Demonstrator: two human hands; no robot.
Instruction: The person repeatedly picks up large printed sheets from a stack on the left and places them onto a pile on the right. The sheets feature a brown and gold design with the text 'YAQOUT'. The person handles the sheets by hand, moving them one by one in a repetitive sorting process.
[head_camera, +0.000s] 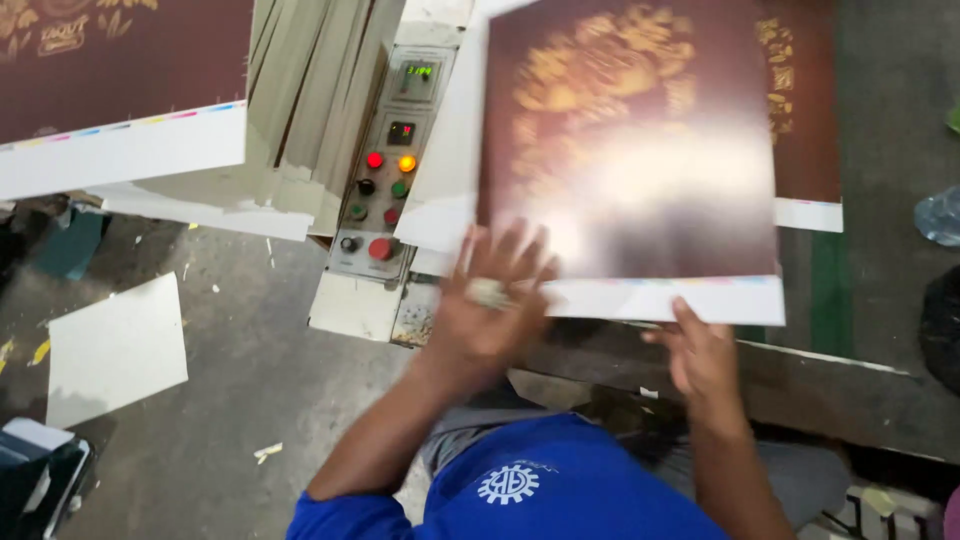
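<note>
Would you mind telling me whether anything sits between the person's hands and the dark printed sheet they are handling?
Nothing visible does. The left hand lies flat on the printed sheet at its lower left corner, and the right hand touches its white bottom edge from below. Both are in direct contact.

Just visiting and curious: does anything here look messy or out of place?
Yes. A loose white rectangular sheet lies askew on the grey concrete floor, with small paper scraps scattered nearby. The glossy maroon printed sheet under both hands looks undamaged.
</note>
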